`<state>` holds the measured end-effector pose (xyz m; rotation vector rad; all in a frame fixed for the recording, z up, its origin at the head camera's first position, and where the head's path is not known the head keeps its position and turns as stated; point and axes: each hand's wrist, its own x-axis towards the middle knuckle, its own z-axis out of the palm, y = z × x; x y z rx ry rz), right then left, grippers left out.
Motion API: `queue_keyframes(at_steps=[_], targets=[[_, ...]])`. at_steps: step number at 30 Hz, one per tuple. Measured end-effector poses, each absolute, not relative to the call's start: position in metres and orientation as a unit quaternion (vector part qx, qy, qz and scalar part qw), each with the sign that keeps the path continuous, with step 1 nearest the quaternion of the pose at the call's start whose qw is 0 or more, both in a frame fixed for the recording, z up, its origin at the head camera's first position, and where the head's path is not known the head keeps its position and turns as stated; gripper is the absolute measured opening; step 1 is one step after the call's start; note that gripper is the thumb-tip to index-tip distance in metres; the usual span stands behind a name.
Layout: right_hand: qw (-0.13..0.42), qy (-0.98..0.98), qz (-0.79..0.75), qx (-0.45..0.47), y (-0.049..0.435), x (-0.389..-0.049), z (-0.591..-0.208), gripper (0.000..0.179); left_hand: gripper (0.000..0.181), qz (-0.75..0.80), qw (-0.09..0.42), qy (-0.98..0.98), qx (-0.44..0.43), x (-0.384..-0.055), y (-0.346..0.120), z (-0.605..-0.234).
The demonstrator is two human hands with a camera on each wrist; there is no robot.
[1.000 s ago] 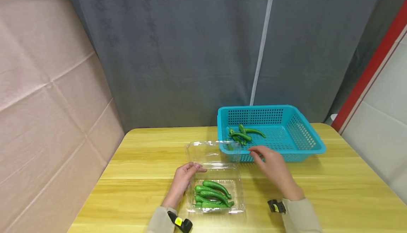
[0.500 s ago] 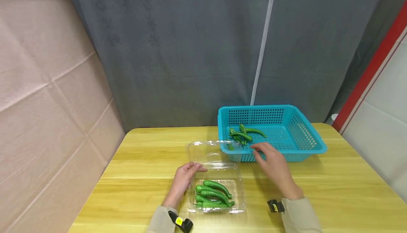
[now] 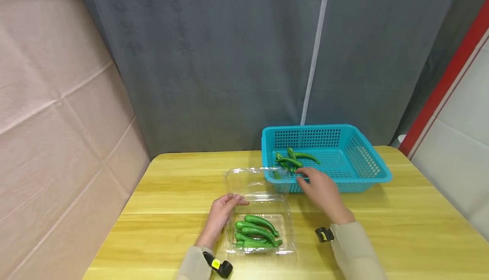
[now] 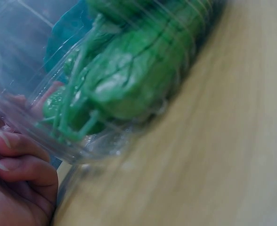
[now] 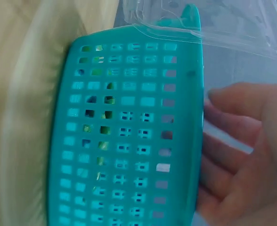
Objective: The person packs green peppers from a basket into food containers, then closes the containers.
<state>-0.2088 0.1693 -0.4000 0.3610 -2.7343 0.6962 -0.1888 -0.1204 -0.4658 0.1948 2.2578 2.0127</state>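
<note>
A clear plastic clamshell box lies on the table with its lid tipped back. Several green chili peppers lie side by side in its base. My left hand pinches the box's left side near the hinge. In the left wrist view, bent fingers show at the box's edge. Over the near rim of a turquoise basket hovers my right hand, thumb and fingers apart with nothing between them. Just beyond its fingertips, several more green chili peppers lie in the basket's left part.
The lid's right corner overlaps the basket's near left corner in the head view. Both stand on a wooden table. A grey curtain hangs right behind the table, with a pale wall at the left.
My right hand has shifted slightly left and farther over the basket, toward the chili peppers. The left hand and the box have stayed in place.
</note>
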Motion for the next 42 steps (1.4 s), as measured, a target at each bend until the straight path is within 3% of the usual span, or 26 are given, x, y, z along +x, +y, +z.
queue_keyframes(at_steps=[10,20,30,42], targets=[[0.054,-0.965,0.223,0.124,0.165,-0.229,-0.393,0.028,0.038,0.659,0.046,0.749,0.054,-0.204,-0.124,-0.495],[-0.035,-0.959,0.214,0.181,0.162,-0.254,-0.384,0.034,0.037,0.657,0.033,0.750,0.068,-0.205,-0.125,-0.494],[-0.139,-0.944,0.236,0.182,0.150,-0.276,-0.379,0.039,0.037,0.654,0.040,0.753,0.061,-0.205,-0.125,-0.495],[-0.163,-0.943,0.201,0.208,0.137,-0.288,-0.382,0.045,0.034,0.658,0.034,0.749,0.066,-0.204,-0.123,-0.494]])
